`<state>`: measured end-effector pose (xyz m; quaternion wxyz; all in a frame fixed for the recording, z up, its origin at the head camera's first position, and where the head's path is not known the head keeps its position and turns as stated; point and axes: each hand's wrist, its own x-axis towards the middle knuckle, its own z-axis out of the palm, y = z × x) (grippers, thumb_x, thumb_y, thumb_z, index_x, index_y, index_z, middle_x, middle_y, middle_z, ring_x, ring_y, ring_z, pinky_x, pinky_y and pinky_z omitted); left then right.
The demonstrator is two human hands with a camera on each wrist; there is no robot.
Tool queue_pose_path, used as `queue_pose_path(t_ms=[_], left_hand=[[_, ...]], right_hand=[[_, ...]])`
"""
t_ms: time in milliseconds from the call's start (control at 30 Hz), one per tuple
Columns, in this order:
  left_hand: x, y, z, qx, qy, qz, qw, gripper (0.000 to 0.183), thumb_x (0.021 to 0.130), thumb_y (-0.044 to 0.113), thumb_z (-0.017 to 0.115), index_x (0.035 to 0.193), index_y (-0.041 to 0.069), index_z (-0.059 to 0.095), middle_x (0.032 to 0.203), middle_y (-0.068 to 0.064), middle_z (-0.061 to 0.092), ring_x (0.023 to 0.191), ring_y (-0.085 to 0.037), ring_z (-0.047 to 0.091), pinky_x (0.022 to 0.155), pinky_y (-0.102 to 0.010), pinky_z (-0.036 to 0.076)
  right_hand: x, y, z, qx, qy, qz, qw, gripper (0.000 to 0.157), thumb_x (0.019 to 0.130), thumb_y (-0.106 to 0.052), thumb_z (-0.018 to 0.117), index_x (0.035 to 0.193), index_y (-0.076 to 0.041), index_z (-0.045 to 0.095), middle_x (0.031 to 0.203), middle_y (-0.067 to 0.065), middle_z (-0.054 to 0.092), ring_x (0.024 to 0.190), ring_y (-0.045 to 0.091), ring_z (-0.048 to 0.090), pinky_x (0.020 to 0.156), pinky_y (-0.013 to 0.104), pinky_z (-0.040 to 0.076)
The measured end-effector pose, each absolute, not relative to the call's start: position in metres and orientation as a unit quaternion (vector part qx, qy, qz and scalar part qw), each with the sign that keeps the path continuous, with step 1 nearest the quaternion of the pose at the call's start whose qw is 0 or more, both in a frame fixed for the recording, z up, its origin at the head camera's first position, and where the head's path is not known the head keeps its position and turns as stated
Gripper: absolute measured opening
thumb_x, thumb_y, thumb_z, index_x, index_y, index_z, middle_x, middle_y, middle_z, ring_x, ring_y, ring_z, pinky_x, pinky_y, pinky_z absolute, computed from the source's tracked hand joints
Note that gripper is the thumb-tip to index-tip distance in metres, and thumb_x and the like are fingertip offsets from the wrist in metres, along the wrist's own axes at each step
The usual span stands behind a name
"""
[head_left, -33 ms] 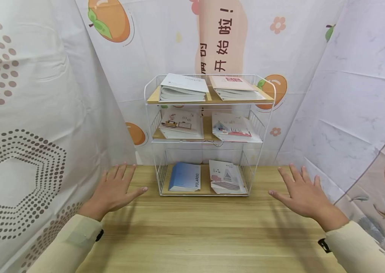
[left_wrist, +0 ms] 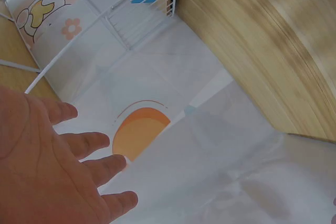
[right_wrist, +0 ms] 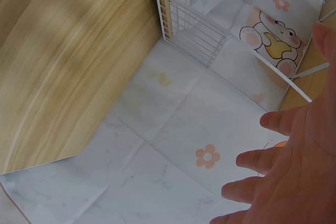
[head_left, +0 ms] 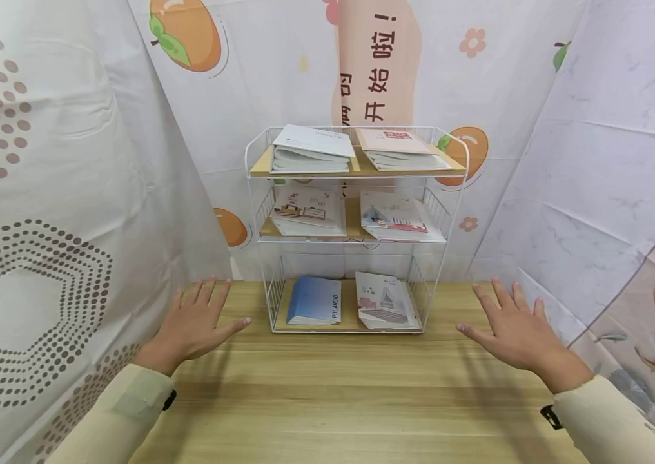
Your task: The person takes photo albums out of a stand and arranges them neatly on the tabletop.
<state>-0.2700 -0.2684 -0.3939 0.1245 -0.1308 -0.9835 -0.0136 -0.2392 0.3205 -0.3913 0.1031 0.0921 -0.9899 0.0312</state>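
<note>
My left hand point(head_left: 192, 327) is held over the table to the left of a white wire shelf point(head_left: 356, 332), fingers spread, holding nothing. On the other side, my right hand point(head_left: 516, 332) is spread the same way, apart from the shelf. Three wooden tiers carry the albums. A white album point(head_left: 317, 143) and a pink-covered album point(head_left: 395, 141) lie on top. Booklets with a house picture point(head_left: 304, 209) and a tent picture point(head_left: 397, 216) occupy the middle. At the bottom are a blue POLAROID album point(head_left: 314, 301) and a pale illustrated booklet point(head_left: 384, 303). Both palms show in the wrist views.
The wood-grain table point(head_left: 327, 399) stretches in front of the shelf. Behind it hangs a white cloth point(head_left: 281, 77) with fruit and flower prints. A dotted cloth point(head_left: 89, 161) closes the left side, a marbled cloth point(head_left: 612, 174) the right.
</note>
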Motion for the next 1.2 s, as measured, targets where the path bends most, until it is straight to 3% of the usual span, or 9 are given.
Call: queue_pose_path(t_ms=[200, 500, 933, 1200], left_hand=[[-0.271, -0.264, -0.388, -0.141, -0.981, -0.023, 0.134, 0.096, 0.085, 0.079, 0.029, 0.15, 0.008, 0.027, 0.152, -0.023, 0.026, 0.137, -0.044, 0.025, 0.106, -0.067, 0.018], [-0.275, -0.248, -0.354, -0.169, -0.962, -0.075, 0.202, 0.083, 0.093, 0.066, 0.031, 0.147, 0.003, 0.031, 0.146, -0.021, 0.038, 0.128, -0.041, 0.042, 0.102, -0.058, 0.035], [-0.272, -0.229, -0.307, -0.171, -0.947, -0.112, 0.247, 0.077, 0.095, 0.062, 0.033, 0.147, 0.006, 0.03, 0.145, -0.018, 0.04, 0.129, -0.038, 0.041, 0.102, -0.059, 0.034], [-0.273, -0.217, -0.278, -0.184, -0.94, -0.115, 0.261, 0.074, 0.095, 0.06, 0.034, 0.148, 0.008, 0.029, 0.144, -0.015, 0.042, 0.127, -0.037, 0.044, 0.099, -0.06, 0.035]], right_hand=[[-0.237, 0.316, -0.387, 0.098, -0.988, 0.04, 0.114, 0.093, 0.083, -0.077, 0.039, 0.153, -0.018, 0.02, 0.154, 0.026, 0.016, 0.135, 0.058, 0.012, 0.093, 0.081, 0.005], [-0.243, 0.294, -0.362, 0.153, -0.962, 0.068, 0.214, 0.082, 0.085, -0.068, 0.05, 0.141, -0.009, 0.041, 0.145, 0.02, 0.037, 0.13, 0.041, 0.036, 0.098, 0.063, 0.031], [-0.251, 0.253, -0.318, 0.204, -0.926, 0.108, 0.3, 0.063, 0.085, -0.051, 0.063, 0.13, -0.008, 0.052, 0.13, 0.011, 0.051, 0.116, 0.035, 0.049, 0.091, 0.054, 0.042], [-0.256, 0.226, -0.293, 0.228, -0.917, 0.126, 0.303, 0.063, 0.087, -0.052, 0.06, 0.131, -0.008, 0.051, 0.129, 0.009, 0.051, 0.117, 0.031, 0.049, 0.093, 0.053, 0.043]])
